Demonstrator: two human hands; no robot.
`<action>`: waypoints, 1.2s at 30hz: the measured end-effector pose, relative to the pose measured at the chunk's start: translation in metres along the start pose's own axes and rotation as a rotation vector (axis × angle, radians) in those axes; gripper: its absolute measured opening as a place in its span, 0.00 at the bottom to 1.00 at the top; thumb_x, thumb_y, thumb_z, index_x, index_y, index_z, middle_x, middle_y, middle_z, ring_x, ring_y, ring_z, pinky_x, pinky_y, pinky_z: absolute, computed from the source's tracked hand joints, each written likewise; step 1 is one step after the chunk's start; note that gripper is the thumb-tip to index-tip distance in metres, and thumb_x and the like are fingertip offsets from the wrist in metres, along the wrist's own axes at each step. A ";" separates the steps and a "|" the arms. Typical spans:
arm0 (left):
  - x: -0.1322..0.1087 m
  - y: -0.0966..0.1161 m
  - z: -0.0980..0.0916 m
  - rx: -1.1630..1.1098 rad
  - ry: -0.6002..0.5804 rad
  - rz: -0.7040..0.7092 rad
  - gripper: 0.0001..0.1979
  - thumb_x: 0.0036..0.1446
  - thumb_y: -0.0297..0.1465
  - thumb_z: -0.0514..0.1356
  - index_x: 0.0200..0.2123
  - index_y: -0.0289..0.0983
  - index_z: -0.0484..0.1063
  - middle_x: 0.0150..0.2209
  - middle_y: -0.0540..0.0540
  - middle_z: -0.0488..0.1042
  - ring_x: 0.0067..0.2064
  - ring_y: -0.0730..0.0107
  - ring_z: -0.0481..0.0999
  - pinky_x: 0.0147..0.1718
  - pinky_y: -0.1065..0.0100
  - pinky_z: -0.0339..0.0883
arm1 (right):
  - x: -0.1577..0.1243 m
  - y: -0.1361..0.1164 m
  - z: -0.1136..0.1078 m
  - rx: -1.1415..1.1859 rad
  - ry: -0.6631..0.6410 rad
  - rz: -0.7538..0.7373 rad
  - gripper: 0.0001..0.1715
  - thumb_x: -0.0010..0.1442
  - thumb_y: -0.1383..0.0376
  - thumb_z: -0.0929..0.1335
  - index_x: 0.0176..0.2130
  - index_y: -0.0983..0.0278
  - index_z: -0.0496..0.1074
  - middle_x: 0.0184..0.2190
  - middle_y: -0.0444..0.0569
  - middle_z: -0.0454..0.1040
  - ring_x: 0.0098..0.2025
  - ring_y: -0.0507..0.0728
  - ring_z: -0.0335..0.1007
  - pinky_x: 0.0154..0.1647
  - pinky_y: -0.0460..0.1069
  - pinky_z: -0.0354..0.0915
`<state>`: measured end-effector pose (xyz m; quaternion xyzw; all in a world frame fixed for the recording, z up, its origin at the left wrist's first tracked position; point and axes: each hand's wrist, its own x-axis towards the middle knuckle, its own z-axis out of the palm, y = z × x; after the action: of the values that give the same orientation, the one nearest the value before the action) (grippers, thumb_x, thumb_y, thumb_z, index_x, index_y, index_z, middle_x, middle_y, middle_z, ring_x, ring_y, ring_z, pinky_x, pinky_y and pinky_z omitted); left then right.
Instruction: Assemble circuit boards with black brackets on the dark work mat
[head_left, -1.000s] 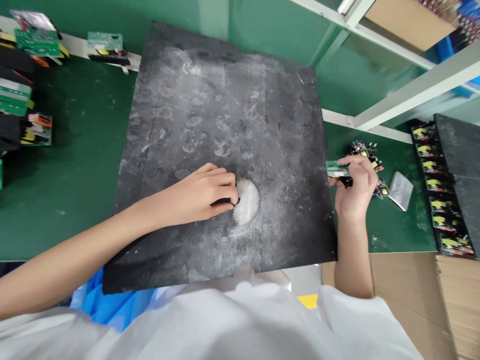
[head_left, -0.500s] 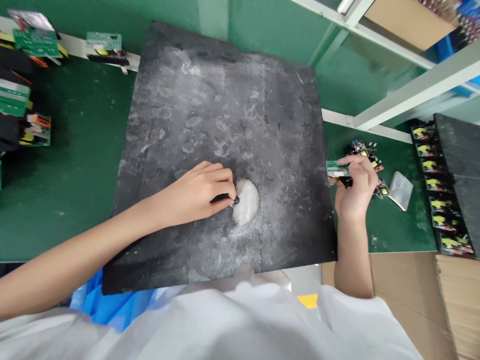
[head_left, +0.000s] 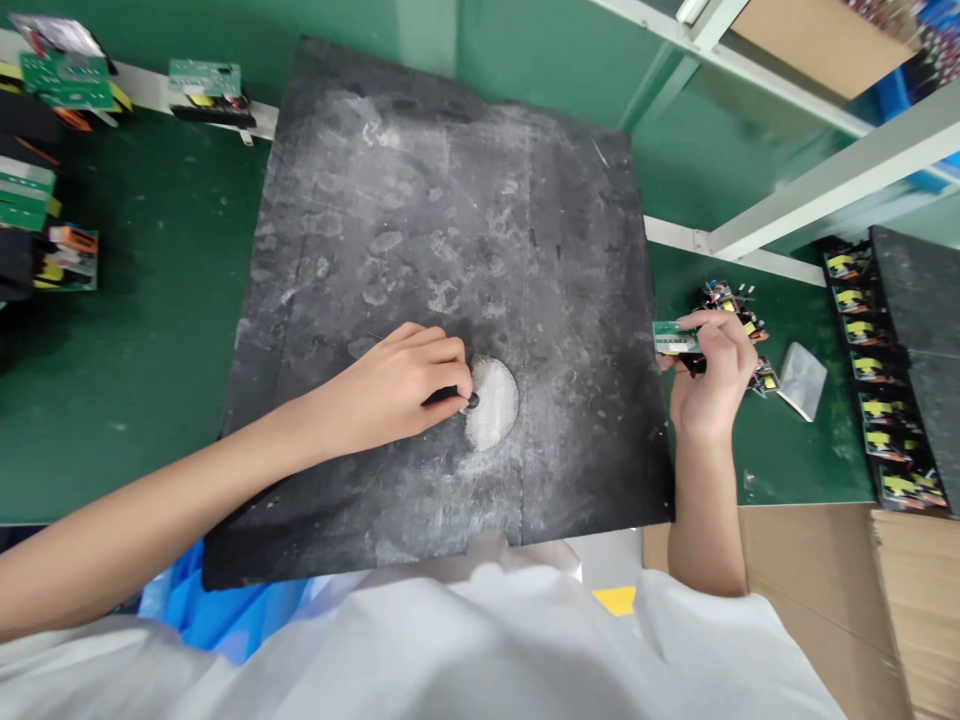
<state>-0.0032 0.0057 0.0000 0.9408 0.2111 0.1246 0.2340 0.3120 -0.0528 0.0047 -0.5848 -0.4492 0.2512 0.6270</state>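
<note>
On the big dark grey mat (head_left: 420, 200), dusted with white smears and lying on the green workbench (head_left: 150, 350), the person's left hand (head_left: 390, 385) is resting with its fingers curled tight around a small black part (head_left: 457, 398), pinching it between thumb and fingertips. That small black part is pressing against the left edge of a round white patch of paste (head_left: 496, 402) near the middle of the dark grey mat. Off the mat's right edge, the right hand (head_left: 712, 375) is hovering above the bench, its fingers closed around a small green circuit board (head_left: 673, 338) that is sticking out to the left of the knuckles. Just beyond that hand, a little heap of small electronic parts with yellow-taped coils (head_left: 739, 305) is lying on the bench, and a flat silvery metal piece (head_left: 802, 378) is sitting just beside it. Farther right, a black tray (head_left: 922, 300) is holding a row of yellow-and-black components along its left side. More green circuit boards (head_left: 204, 80) are lying at the far left of the bench.
</note>
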 end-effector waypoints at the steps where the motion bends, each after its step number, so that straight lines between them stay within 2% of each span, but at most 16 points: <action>1: 0.000 0.000 0.000 0.000 0.000 -0.001 0.07 0.62 0.28 0.55 0.32 0.38 0.70 0.32 0.49 0.68 0.37 0.68 0.65 0.41 0.65 0.55 | 0.000 0.000 0.000 0.000 0.000 -0.003 0.07 0.53 0.61 0.67 0.28 0.63 0.70 0.21 0.42 0.61 0.18 0.50 0.58 0.17 0.46 0.53; 12: -0.001 0.000 0.002 -0.003 -0.017 -0.027 0.08 0.62 0.29 0.53 0.31 0.38 0.70 0.32 0.49 0.68 0.36 0.68 0.65 0.41 0.64 0.54 | 0.000 -0.001 0.001 -0.015 -0.004 0.005 0.07 0.53 0.61 0.67 0.28 0.63 0.70 0.21 0.42 0.61 0.18 0.50 0.58 0.16 0.46 0.53; 20: 0.002 -0.003 -0.001 -0.138 -0.029 -0.076 0.07 0.61 0.29 0.55 0.32 0.38 0.71 0.32 0.52 0.69 0.35 0.71 0.66 0.42 0.65 0.53 | 0.000 0.000 0.000 0.002 -0.008 -0.001 0.07 0.53 0.62 0.67 0.28 0.63 0.70 0.21 0.42 0.61 0.18 0.50 0.58 0.17 0.46 0.53; 36: 0.002 -0.004 0.001 -0.131 -0.022 -0.111 0.09 0.61 0.32 0.54 0.30 0.38 0.71 0.31 0.51 0.70 0.35 0.70 0.65 0.41 0.64 0.54 | 0.000 -0.002 0.000 0.006 -0.013 -0.017 0.07 0.54 0.62 0.67 0.28 0.63 0.70 0.22 0.42 0.61 0.18 0.50 0.58 0.17 0.46 0.53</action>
<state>-0.0020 0.0092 -0.0025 0.9117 0.2516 0.1148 0.3039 0.3115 -0.0535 0.0061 -0.5775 -0.4573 0.2511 0.6279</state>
